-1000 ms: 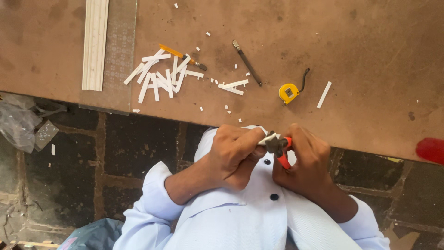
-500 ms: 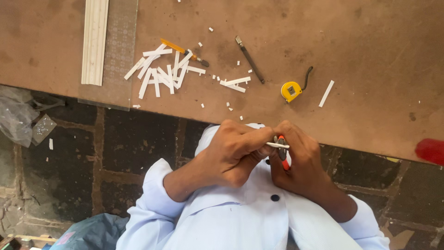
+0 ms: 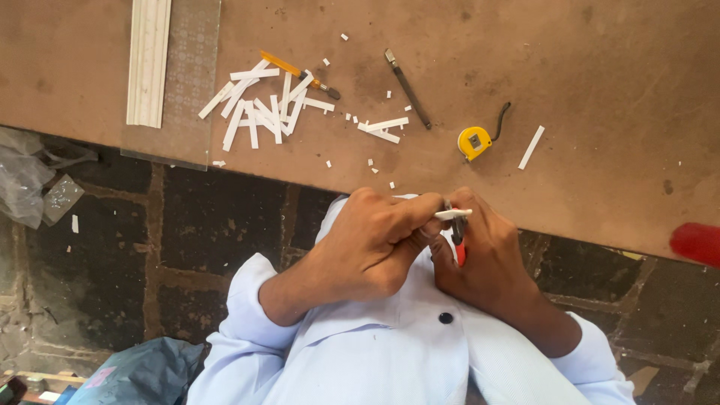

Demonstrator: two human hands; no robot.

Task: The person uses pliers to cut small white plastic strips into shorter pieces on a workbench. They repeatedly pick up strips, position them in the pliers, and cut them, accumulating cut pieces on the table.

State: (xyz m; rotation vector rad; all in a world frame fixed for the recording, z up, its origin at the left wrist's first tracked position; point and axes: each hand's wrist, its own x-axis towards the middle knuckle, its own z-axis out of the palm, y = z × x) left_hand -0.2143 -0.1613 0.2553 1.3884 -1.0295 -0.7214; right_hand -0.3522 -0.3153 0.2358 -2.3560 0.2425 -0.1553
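A small white strip is being pinched by the left hand at the surface edge; red-handled pliers are being gripped by the right hand, tape measure at 12 o'clock.

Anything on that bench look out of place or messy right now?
Small white chips lie scattered over the brown board beside a loose heap of white strips, and one strip lies alone by the yellow tape measure. A glass sheet overhangs the board's edge. Nothing looks broken or spilled.
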